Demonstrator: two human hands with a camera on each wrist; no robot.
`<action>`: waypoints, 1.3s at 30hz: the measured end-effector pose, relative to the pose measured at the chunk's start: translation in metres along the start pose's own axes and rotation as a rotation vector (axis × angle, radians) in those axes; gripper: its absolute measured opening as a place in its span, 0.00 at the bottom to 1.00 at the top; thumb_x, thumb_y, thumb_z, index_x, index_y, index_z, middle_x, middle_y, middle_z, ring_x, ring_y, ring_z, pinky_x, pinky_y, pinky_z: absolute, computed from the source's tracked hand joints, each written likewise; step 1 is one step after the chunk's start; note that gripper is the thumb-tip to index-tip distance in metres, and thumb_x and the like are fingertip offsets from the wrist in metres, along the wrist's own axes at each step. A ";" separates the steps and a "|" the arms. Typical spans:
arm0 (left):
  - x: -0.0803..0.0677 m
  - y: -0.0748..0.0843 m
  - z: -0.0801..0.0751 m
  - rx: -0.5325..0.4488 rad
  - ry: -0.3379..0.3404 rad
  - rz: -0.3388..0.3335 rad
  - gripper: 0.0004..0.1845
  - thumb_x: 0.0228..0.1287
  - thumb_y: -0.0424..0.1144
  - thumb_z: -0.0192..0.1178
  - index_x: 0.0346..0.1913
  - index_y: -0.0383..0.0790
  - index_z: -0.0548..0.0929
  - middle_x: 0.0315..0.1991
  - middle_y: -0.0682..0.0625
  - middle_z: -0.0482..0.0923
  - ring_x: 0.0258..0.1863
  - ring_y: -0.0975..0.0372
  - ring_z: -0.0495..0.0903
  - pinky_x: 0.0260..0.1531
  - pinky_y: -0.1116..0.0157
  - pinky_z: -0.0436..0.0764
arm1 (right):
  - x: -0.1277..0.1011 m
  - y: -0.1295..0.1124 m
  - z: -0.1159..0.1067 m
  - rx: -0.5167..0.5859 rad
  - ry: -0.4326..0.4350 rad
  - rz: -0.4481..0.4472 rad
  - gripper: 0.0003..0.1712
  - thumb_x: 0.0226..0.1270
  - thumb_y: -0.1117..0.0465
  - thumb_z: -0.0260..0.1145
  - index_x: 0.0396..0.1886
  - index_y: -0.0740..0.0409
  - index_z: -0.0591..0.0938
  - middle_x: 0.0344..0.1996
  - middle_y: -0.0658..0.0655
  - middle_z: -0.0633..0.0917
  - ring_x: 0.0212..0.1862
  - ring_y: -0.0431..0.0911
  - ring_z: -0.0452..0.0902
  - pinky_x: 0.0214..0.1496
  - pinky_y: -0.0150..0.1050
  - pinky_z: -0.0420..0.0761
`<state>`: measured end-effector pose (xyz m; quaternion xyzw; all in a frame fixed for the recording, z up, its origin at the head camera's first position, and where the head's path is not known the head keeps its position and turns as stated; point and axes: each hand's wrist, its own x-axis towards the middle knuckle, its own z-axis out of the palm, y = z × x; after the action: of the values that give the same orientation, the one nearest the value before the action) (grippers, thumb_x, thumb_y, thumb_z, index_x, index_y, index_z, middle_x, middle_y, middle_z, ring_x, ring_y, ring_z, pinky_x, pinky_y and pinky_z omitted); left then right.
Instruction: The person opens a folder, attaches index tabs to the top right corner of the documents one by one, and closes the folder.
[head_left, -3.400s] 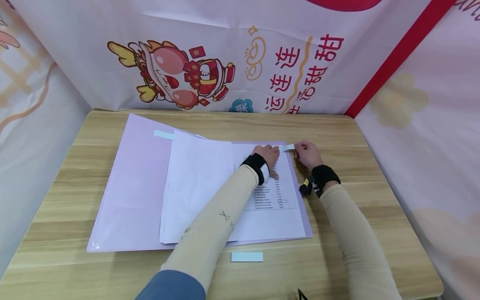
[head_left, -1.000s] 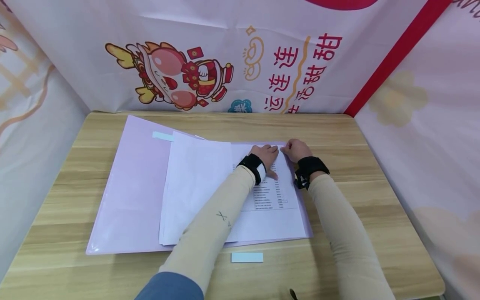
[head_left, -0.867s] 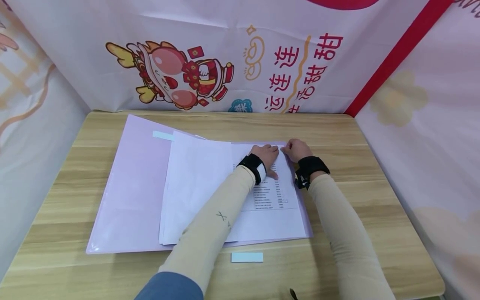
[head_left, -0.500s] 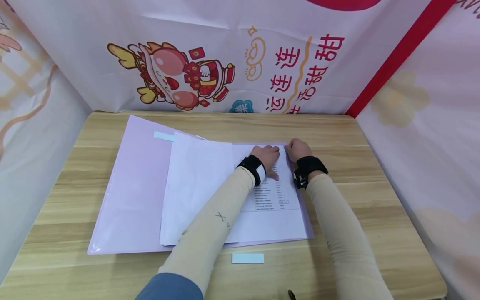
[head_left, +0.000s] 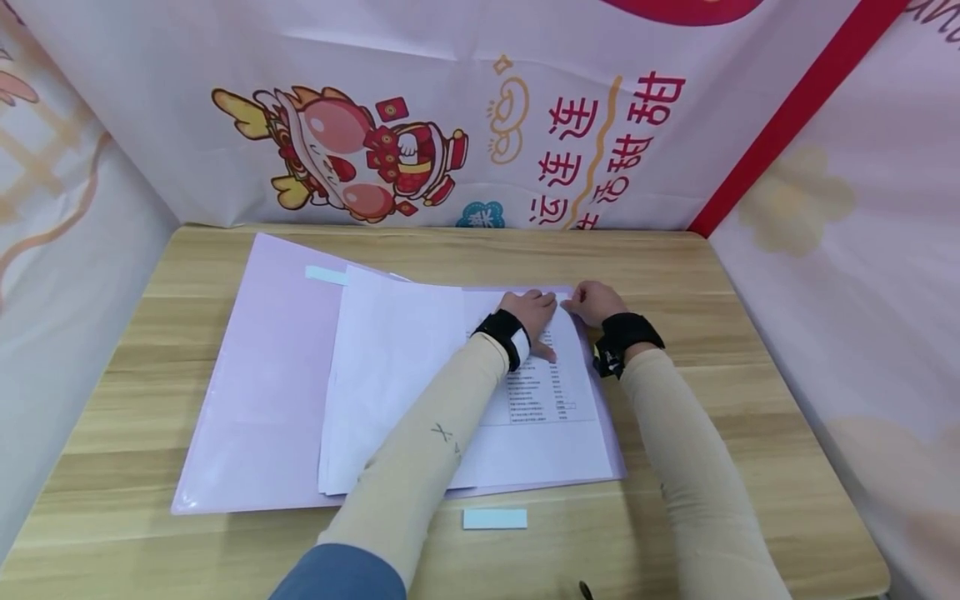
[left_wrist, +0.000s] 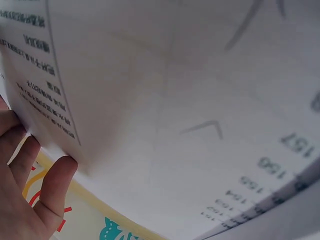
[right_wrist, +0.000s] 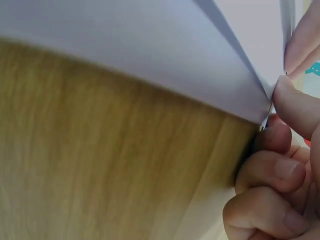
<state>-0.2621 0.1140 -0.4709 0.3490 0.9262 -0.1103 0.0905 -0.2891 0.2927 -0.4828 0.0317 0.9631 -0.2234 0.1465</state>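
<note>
A lilac folder [head_left: 255,400] lies spread out, with white turned sheets [head_left: 390,375] in its middle and a printed sheet [head_left: 555,454] on the right. My left hand [head_left: 530,312] rests on the printed sheet's upper part, fingers extended. At that sheet's top right corner, my right hand [head_left: 596,304] pinches the edge between thumb and forefinger; the right wrist view shows its other fingers [right_wrist: 270,172] curled below. The pale blue strip it held earlier is hidden. Another such strip [head_left: 326,275] sticks out from the turned sheets.
A loose pale blue strip [head_left: 495,519] lies on the wooden table [head_left: 750,433] just in front of the folder. A printed cloth [head_left: 420,50] hangs behind the table, and more cloth stands at both sides. Something small and dark [head_left: 586,590] shows at the bottom edge.
My right hand has moved left onto the sheet's corner with the pale blue strip, which no longer shows. Over the last second both hands stay almost still.
</note>
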 end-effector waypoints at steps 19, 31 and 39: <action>0.000 0.001 0.008 -0.058 0.121 0.020 0.47 0.53 0.73 0.67 0.71 0.48 0.75 0.69 0.57 0.74 0.67 0.62 0.73 0.51 0.58 0.83 | -0.009 -0.017 -0.002 0.004 0.052 0.055 0.15 0.77 0.55 0.56 0.30 0.58 0.73 0.28 0.56 0.75 0.36 0.52 0.72 0.37 0.39 0.67; -0.009 -0.002 0.005 -0.127 0.076 0.041 0.35 0.62 0.68 0.64 0.61 0.45 0.83 0.64 0.54 0.79 0.58 0.60 0.81 0.54 0.61 0.82 | -0.011 -0.009 0.002 0.044 0.078 0.064 0.15 0.78 0.54 0.56 0.33 0.61 0.74 0.31 0.57 0.76 0.38 0.52 0.74 0.39 0.39 0.69; -0.013 -0.014 -0.001 -0.257 0.061 0.041 0.23 0.71 0.57 0.62 0.60 0.47 0.84 0.52 0.52 0.81 0.50 0.59 0.82 0.50 0.60 0.83 | -0.017 -0.005 0.003 0.142 0.102 0.069 0.15 0.78 0.53 0.56 0.36 0.61 0.75 0.33 0.57 0.76 0.37 0.51 0.73 0.37 0.38 0.69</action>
<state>-0.2621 0.0960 -0.4648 0.3565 0.9277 0.0219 0.1087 -0.2731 0.2866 -0.4781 0.0863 0.9494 -0.2841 0.1023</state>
